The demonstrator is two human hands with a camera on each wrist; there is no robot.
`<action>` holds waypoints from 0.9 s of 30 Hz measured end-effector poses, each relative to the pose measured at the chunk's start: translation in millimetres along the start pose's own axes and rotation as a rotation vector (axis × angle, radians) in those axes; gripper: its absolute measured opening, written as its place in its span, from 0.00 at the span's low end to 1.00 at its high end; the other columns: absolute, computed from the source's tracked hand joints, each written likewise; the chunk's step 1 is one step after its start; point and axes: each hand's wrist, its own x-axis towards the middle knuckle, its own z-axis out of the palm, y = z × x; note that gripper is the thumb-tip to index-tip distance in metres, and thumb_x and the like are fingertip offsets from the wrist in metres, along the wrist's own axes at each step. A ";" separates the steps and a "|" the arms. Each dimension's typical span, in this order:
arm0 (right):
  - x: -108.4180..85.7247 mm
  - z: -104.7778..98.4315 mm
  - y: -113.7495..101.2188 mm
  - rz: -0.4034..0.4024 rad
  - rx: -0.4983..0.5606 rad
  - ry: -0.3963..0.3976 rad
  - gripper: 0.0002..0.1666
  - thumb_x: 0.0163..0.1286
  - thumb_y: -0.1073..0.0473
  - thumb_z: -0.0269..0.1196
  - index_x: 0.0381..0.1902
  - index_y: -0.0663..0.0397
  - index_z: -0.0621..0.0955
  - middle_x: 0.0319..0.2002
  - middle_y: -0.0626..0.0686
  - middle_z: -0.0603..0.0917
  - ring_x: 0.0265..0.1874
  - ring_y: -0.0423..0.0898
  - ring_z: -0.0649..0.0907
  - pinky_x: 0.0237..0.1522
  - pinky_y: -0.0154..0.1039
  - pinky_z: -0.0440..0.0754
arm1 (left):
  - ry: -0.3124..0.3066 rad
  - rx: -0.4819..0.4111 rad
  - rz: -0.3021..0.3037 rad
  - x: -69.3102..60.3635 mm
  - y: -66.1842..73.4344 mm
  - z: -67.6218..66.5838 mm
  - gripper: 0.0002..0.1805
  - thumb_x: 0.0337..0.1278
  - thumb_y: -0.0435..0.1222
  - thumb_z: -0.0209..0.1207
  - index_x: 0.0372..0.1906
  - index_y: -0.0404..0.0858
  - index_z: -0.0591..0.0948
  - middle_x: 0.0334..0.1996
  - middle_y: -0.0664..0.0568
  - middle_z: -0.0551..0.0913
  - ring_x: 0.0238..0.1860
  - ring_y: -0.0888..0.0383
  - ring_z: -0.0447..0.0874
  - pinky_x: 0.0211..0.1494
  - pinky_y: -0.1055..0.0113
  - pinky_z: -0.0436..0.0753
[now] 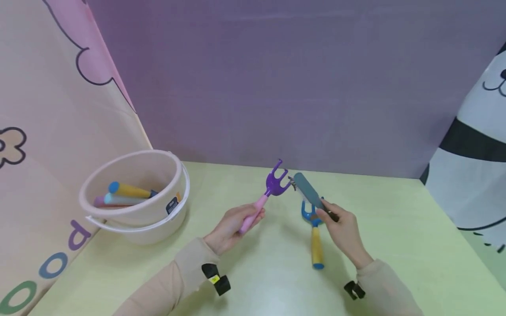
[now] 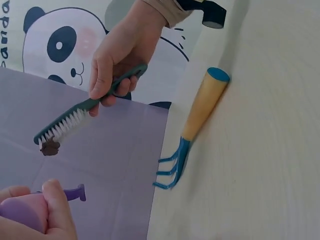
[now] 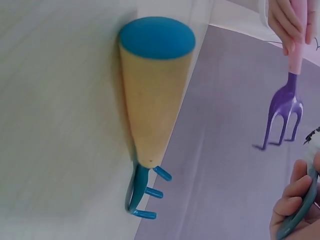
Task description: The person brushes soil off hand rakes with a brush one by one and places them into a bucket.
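My left hand [image 1: 236, 224] grips the pink handle of a small hand rake [image 1: 275, 182] with a purple three-tined head, raised above the table. In my right hand [image 1: 343, 224] is a green brush [image 1: 307, 189], held by its handle. White bristles show in the left wrist view, with a brown clump [image 2: 50, 147] at the brush's end. The bristle end is close to the purple tines; whether they touch I cannot tell. Below the brush a second hand rake [image 1: 317, 245], blue with a yellow handle, lies on the table.
Two nested white buckets [image 1: 136, 215] stand on the left of the pale table [image 1: 395, 228]. Several tools with yellow, light blue and pink handles [image 1: 130, 190] lie inside the upper one. A purple-grey panel [image 1: 296, 87] rises behind, and printed panels stand at both sides.
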 end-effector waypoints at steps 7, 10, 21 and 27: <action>-1.8 -9.2 3.9 0.013 -0.027 -0.001 0.23 0.65 0.57 0.59 0.55 0.64 0.75 0.42 0.64 0.83 0.21 0.35 0.71 0.19 0.28 0.70 | 0.148 0.226 0.160 -0.7 2.8 -4.1 0.21 0.57 0.39 0.58 0.54 0.34 0.76 0.43 0.46 0.83 0.41 0.61 0.83 0.52 0.68 0.80; -2.6 -10.9 5.7 0.005 -0.025 0.008 0.23 0.65 0.57 0.59 0.55 0.64 0.75 0.42 0.64 0.83 0.21 0.34 0.71 0.19 0.28 0.70 | 0.189 0.325 0.183 -1.1 4.8 -6.2 0.19 0.56 0.39 0.58 0.54 0.38 0.77 0.43 0.47 0.83 0.42 0.60 0.82 0.52 0.65 0.79; -3.8 -14.1 7.9 0.029 -0.021 0.003 0.23 0.66 0.58 0.58 0.55 0.64 0.75 0.44 0.65 0.82 0.22 0.34 0.72 0.21 0.28 0.72 | 0.280 0.810 0.440 -1.3 14.6 -14.2 0.20 0.52 0.35 0.61 0.54 0.40 0.78 0.36 0.47 0.84 0.27 0.59 0.76 0.24 0.72 0.75; -4.0 -15.8 10.4 0.057 -0.024 0.001 0.24 0.66 0.55 0.58 0.56 0.63 0.75 0.44 0.65 0.82 0.21 0.35 0.71 0.19 0.28 0.71 | 0.299 1.051 0.602 -1.6 17.4 -21.1 0.20 0.50 0.34 0.63 0.51 0.38 0.79 0.38 0.47 0.84 0.26 0.61 0.77 0.27 0.73 0.78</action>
